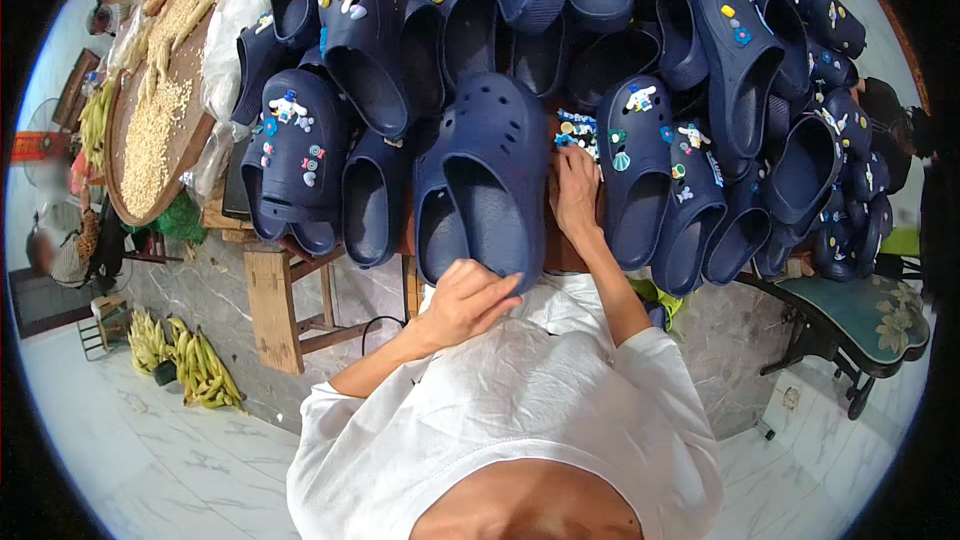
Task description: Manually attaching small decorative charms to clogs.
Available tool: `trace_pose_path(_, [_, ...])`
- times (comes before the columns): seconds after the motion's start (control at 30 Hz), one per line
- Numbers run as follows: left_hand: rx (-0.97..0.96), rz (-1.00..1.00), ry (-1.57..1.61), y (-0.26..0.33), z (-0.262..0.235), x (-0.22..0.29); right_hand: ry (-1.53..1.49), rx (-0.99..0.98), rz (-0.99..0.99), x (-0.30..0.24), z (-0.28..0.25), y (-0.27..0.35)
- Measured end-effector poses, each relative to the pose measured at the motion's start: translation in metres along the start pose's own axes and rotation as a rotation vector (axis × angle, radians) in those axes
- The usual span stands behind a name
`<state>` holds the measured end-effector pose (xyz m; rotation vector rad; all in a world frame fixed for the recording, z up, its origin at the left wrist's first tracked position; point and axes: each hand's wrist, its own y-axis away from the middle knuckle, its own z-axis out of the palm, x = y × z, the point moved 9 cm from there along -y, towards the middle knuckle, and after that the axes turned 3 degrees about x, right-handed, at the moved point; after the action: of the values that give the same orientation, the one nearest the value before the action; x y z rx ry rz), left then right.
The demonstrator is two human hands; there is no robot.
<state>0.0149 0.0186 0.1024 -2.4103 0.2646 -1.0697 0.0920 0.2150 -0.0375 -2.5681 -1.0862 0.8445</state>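
Observation:
In front of me a navy foam clog (492,155) with bare round holes stands toe away, over another navy clog (440,230). My left hand (468,302) grips its heel edge, thumb and fingers closed on the rim. A small heap of colourful shoe charms (577,128) lies to the right of this clog. My right hand (575,195) reaches to the heap's near edge, fingers stretched forward and touching the charms; nothing shows held in it. Just right of that hand stands a navy clog with charms (638,165), fixed on its top.
Many navy clogs (745,55) crowd the table's far side and right. At far left is a round tray (195,145) of pale kernels, near clear plastic bags (235,50). A wooden stool (275,310), green bananas (200,370) and a padded chair (860,310) stand below. People sit at far left.

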Motion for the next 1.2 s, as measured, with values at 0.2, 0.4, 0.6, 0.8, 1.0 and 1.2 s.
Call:
trace_pose_path(0.2, [-0.179,0.025,0.047,0.005,0.029,0.008,-0.130,0.077,0.052,0.012,-0.013,0.003])
trace_pose_path(0.4, [-0.218,-0.014,-0.005,0.020,0.041,0.000,-0.362,0.115,0.156,0.002,-0.029,0.002])
trace_pose_path(0.6, [-0.563,-0.120,-0.137,0.059,0.096,-0.045,-0.510,-0.058,0.192,-0.021,-0.038,0.010])
trace_pose_path(0.8, [-0.194,-0.159,0.047,0.015,0.049,-0.041,-0.525,-0.167,0.101,-0.053,-0.035,0.028])
trace_pose_path(1.0, [0.215,-0.224,-0.247,-0.006,0.004,-0.068,-0.493,-0.116,0.136,-0.067,-0.022,0.031])
trace_pose_path(1.2, [0.165,-0.187,-0.294,-0.007,0.005,-0.074,-0.434,-0.126,0.149,-0.037,-0.032,0.014])
